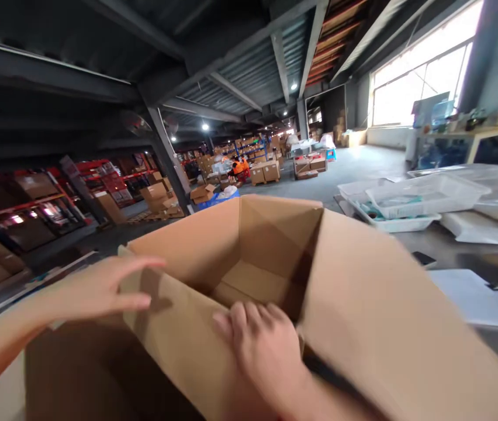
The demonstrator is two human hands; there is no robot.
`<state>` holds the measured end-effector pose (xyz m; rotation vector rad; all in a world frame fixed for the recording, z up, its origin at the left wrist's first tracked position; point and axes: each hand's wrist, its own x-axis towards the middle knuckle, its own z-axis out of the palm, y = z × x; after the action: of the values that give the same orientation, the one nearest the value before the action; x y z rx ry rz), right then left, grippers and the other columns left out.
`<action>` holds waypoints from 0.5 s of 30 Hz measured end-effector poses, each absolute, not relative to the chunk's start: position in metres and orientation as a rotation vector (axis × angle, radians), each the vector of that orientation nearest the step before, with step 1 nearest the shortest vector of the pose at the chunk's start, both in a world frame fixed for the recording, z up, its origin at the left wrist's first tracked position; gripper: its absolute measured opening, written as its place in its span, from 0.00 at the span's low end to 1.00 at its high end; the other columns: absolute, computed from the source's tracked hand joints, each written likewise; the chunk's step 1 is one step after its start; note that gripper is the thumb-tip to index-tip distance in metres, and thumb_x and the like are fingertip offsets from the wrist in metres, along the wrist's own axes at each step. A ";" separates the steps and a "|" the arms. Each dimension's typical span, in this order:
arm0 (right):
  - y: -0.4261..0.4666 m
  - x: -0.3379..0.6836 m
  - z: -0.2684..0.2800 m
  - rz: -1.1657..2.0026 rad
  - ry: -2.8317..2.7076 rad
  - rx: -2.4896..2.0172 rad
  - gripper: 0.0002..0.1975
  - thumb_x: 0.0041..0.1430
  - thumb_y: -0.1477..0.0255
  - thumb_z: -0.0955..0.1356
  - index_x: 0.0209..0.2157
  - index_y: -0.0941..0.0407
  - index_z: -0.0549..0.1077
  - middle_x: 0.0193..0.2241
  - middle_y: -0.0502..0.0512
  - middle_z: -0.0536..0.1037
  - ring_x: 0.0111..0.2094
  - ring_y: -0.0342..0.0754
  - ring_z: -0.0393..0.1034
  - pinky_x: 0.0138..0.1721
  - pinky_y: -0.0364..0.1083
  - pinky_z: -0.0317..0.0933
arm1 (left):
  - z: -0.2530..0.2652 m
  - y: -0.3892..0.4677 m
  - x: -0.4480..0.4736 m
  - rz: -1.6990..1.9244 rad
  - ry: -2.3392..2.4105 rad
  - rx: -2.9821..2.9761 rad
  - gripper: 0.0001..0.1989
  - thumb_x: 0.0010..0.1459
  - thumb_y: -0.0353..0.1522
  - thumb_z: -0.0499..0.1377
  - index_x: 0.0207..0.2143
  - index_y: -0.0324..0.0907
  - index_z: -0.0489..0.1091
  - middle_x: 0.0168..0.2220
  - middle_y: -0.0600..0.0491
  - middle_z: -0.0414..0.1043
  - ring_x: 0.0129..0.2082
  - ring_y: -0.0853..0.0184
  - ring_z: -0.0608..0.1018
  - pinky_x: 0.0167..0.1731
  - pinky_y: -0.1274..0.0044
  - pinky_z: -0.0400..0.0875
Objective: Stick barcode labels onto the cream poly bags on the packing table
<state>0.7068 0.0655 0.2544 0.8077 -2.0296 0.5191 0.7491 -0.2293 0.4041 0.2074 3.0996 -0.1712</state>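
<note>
A large cardboard box [187,245] stands right in front of me, its top open and its inside showing bare brown walls and bottom. My right hand [266,345] curls its fingers over the edge of the near flap [187,333], which folds outward toward me. At the left end of that flap is my left hand [104,286], thumb and forefinger stretched apart by the corner; whether it touches the cardboard is unclear. The wide right flap [376,304] spreads out toward the lower right.
White plastic baskets [428,196] sit on the table to the right, near clear plastic bags [490,225] and a white paper sheet [481,295]. A dark pillar [168,158] rises ahead. Farther off are red shelving, stacked cartons and a person in orange [239,166].
</note>
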 end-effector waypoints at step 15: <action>0.121 0.637 0.256 0.708 -2.048 0.888 0.16 0.71 0.71 0.58 0.26 0.53 0.63 0.18 0.46 0.66 0.19 0.46 0.60 0.28 0.48 0.47 | 0.362 -0.232 0.624 -0.362 3.002 0.142 0.27 0.39 0.52 0.69 0.29 0.41 0.66 0.33 0.53 0.70 0.36 0.60 0.73 0.37 0.73 0.62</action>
<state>0.6375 0.1214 0.2561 0.8879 -2.0479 0.7075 0.6238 -0.2317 0.3620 0.1419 3.0017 -0.3617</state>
